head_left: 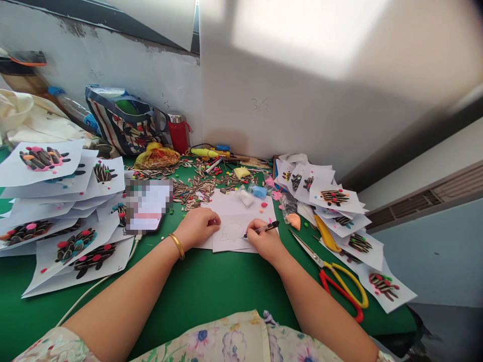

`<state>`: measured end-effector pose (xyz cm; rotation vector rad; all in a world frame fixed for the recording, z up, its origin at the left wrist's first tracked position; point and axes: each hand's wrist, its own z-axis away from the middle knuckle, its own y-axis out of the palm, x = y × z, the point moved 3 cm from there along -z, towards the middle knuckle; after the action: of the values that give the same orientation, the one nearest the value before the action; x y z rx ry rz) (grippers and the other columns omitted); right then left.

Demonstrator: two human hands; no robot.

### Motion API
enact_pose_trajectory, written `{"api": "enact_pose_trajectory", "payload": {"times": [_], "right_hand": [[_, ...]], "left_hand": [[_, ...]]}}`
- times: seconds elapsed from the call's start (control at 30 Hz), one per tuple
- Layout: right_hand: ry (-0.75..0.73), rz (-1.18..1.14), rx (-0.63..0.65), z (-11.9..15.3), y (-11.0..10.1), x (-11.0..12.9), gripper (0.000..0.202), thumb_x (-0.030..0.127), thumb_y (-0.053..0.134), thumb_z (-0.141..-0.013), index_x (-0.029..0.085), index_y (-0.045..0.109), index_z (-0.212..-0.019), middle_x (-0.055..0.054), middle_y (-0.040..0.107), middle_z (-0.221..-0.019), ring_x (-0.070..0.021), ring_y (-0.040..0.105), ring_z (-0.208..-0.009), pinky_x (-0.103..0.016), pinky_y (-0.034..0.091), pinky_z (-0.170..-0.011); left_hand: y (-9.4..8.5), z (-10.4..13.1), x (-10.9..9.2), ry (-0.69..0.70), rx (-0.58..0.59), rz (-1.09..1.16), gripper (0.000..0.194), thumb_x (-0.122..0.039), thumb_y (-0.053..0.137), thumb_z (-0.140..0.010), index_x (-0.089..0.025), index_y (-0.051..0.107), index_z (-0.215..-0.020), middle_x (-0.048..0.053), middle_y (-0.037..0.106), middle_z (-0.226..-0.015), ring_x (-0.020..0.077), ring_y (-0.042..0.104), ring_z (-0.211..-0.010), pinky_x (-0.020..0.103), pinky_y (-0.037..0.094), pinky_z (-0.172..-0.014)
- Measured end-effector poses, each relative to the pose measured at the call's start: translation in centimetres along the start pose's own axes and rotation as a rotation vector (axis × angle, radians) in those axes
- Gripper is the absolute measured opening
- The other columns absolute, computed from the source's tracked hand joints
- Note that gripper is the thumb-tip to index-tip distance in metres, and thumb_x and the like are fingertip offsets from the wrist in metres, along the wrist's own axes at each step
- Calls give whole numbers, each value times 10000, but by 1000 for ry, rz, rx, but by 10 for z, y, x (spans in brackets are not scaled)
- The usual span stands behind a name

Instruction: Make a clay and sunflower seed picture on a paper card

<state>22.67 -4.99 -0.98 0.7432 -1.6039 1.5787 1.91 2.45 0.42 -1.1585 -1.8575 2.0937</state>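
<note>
My right hand point(265, 240) is closed round a black pen point(267, 229), its tip on a white sheet of paper point(228, 246). Faint outlines show on the sheet, among them a rounded shape point(233, 231). At the sheet's left edge rests my left hand point(198, 227), fingers loosely curled, with nothing visible in them; a gold bangle point(177, 246) circles that wrist. Lumps of white clay point(246, 197) and blue clay point(259, 191) lie on the paper's far part. Beyond the hands, striped sunflower seeds point(194, 191) are scattered over the green table point(211, 296).
At left are stacked papers with seed pictures point(94, 256) and a phone point(149, 206) on a cable. Scissors point(335, 274), a yellow-handled cutter point(326, 232) and more seed pictures point(360, 244) lie at right. A red flask point(178, 133) and a bag point(123, 120) stand by the wall.
</note>
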Motion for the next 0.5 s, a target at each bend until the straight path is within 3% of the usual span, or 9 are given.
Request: {"api": "enact_pose_trajectory", "payload": {"times": [0.3, 0.5], "right_hand": [[-7, 1, -19, 0, 0, 2, 142, 286, 485, -754, 219, 578, -670, 39, 546, -598, -144, 483, -580, -254, 341, -534], [-24, 12, -79, -4, -8, 0, 140, 259, 475, -753, 220, 589, -682, 14, 607, -677, -169, 537, -684, -264, 382, -592]], "left_hand": [[1, 0, 2, 9, -5, 9, 115, -278, 638, -786, -224, 719, -848, 20, 687, -809, 188, 593, -787, 286, 421, -713], [3, -1, 3, 6, -11, 3, 108, -280, 647, -785, -229, 721, -845, 12, 685, -798, 188, 592, -785, 287, 417, -709]]}}
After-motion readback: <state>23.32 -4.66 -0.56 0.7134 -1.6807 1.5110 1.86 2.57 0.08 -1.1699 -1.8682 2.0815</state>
